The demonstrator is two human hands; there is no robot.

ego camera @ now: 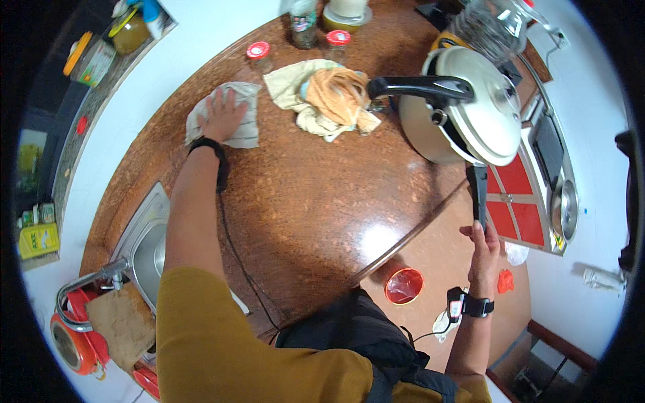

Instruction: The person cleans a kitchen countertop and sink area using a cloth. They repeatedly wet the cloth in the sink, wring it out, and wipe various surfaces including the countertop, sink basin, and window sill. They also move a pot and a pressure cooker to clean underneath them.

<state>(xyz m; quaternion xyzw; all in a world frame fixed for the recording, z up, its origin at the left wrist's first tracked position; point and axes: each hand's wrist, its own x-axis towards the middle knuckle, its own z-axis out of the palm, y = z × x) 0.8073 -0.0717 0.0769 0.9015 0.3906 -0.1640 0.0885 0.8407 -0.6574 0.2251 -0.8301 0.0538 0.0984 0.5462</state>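
My left hand (pixel 222 115) lies flat, fingers apart, on a pale grey cloth (pixel 249 132) on the brown stone countertop (pixel 312 211). At the right, my right hand (pixel 484 249) is at the end of the long black handle (pixel 479 194) of a metal pressure cooker (pixel 428 126); the fingers look partly extended, and how firmly they grip is unclear. The cooker's lid (pixel 468 101) sits askew, its own black handle (pixel 428 86) pointing left. Between the left hand and the cooker lies a bunched orange cloth (pixel 335 95) on a cream cloth (pixel 284 83).
Two red-lidded jars (pixel 258 50) (pixel 338 38) and a glass jar (pixel 303 27) stand at the back. A steel sink (pixel 146 257) with a faucet (pixel 75 287) is at left. Beyond the counter's front edge (pixel 403 242), a red bin (pixel 404 285) stands on the floor. A black cable (pixel 234 247) crosses the counter.
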